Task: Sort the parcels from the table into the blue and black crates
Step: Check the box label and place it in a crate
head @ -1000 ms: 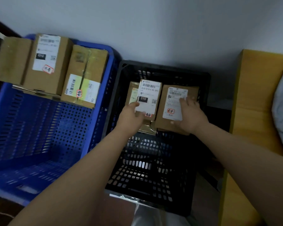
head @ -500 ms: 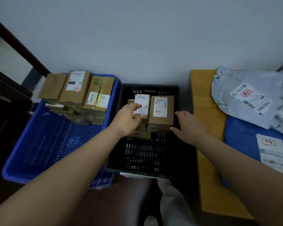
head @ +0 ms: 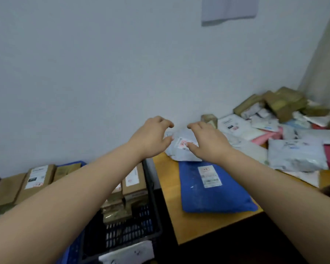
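Both hands hover over a grey mailer bag (head: pixel 181 147) at the near left corner of the wooden table (head: pixel 166 180). My left hand (head: pixel 151 138) and my right hand (head: pixel 208 141) are spread with loosely bent fingers and hold nothing; whether they touch the bag I cannot tell. A blue mailer (head: pixel 211 187) lies in front of the grey one. The black crate (head: pixel 151 221) at lower left holds brown boxes (head: pixel 134 183). Further left, the blue crate (head: pixel 72 250) carries brown boxes (head: pixel 36 180); my left forearm hides most of it.
A heap of grey, white and pink mailers (head: pixel 293 155) and brown boxes (head: pixel 282 103) covers the right side of the table up to the wall corner. The plain wall stands right behind the crates and table.
Both hands left the boxes in the black crate and moved up and right to the grey mailer on the table. The view swung right and upward.
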A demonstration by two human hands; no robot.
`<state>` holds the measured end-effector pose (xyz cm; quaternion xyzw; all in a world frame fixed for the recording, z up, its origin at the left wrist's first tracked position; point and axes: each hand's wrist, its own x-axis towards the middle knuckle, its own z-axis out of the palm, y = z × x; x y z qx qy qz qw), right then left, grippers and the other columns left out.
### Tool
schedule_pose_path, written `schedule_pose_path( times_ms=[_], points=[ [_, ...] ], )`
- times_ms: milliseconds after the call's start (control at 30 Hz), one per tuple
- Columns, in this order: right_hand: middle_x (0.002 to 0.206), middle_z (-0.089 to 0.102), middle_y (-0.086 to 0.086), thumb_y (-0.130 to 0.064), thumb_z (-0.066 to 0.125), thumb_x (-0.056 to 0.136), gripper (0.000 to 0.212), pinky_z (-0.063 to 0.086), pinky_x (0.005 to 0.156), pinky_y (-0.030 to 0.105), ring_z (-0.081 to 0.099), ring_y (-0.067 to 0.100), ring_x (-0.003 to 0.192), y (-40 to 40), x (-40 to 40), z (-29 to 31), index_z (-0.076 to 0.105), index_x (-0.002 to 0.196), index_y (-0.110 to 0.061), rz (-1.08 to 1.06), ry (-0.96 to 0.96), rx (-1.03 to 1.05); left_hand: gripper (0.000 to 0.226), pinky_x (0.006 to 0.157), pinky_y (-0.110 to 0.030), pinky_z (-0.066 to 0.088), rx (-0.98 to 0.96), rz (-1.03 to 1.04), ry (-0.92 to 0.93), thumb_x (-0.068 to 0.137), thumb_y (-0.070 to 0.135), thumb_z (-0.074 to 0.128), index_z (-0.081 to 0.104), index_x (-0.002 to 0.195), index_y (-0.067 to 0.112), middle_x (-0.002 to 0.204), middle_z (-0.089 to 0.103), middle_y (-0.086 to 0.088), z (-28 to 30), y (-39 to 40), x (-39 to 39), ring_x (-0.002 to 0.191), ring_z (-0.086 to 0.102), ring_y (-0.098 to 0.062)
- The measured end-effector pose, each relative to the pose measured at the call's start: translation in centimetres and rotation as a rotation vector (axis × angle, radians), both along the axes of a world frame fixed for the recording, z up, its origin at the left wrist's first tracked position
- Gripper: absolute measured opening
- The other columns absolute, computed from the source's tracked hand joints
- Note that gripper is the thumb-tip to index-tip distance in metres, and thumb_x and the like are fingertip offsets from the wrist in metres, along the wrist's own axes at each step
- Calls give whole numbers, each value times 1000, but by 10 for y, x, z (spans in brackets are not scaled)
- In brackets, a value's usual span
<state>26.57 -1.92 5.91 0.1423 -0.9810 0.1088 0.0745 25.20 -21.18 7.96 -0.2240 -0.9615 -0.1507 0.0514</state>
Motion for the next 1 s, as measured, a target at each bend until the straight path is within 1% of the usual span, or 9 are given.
schedule_pose_path(
  times_ms=[233, 300, 400, 467, 533, 633, 767, 867, 1000],
  points=[
    [141, 43, 7, -38, 54, 94, 56, 41, 98, 38, 39, 27, 129, 124, 27, 23, 37, 142, -16, -153, 50, -1, 46, 106, -39, 37, -125, -206, 112, 96, 35, 54, 48, 138, 19, 142, 40, -6, 33, 123, 4, 135, 33, -24],
    [141, 42, 7, -39, 54, 95, 56, 41, 97, 37, 39, 27, 130, 165, 32, 27, 36, 143, -15, -188, 52, 7, 47, 107, -39, 36, -145, -222, 136, 96, 35, 53, 46, 139, 19, 147, 35, -7, 39, 161, 0, 138, 29, -25],
    [142, 42, 8, -40, 54, 95, 58, 40, 98, 37, 38, 27, 132, 234, 37, 38, 36, 143, -16, -246, 63, 1, 49, 107, -44, 38, -172, -219, 195, 96, 35, 53, 43, 141, 19, 156, 19, -10, 53, 223, -9, 145, 15, -26],
    [140, 44, 9, -40, 56, 93, 57, 41, 99, 39, 39, 28, 130, 280, 38, 46, 39, 142, -15, -277, 76, -4, 48, 105, -47, 41, -178, -234, 265, 96, 34, 53, 44, 140, 19, 157, 18, -9, 65, 267, -18, 146, 14, -25],
    [139, 45, 9, -38, 58, 92, 58, 42, 99, 41, 41, 29, 129, 318, 37, 52, 40, 141, -13, -293, 81, -19, 45, 103, -48, 42, -127, -228, 294, 96, 34, 52, 46, 138, 19, 156, 22, -8, 75, 310, -27, 144, 19, -26],
    [138, 46, 9, -37, 58, 92, 57, 42, 100, 44, 41, 29, 128, 360, 28, 53, 40, 141, -14, -279, 80, -38, 43, 102, -46, 43, -110, -215, 275, 95, 33, 52, 48, 136, 19, 154, 25, -7, 74, 355, -38, 142, 22, -26],
    [142, 44, 8, -38, 56, 93, 57, 40, 103, 44, 40, 28, 130, 400, 12, 31, 39, 143, -16, -253, 30, -53, 44, 100, -43, 45, -274, -226, 220, 96, 35, 51, 47, 137, 19, 156, 21, -9, 49, 387, -52, 145, 16, -25],
    [144, 43, 7, -37, 56, 94, 56, 40, 104, 41, 37, 25, 133, 418, -3, 6, 38, 143, -16, -251, -15, -91, 45, 101, -41, 44, -324, -242, 181, 96, 36, 51, 47, 138, 21, 156, 20, -8, 33, 400, -65, 145, 14, -23],
    [143, 44, 5, -34, 58, 93, 55, 41, 101, 38, 37, 23, 132, 428, -34, -20, 40, 142, -17, -247, -51, -139, 45, 105, -41, 41, -316, -246, 92, 95, 37, 52, 47, 138, 22, 157, 19, -7, 8, 409, -94, 146, 15, -23]
  ],
)
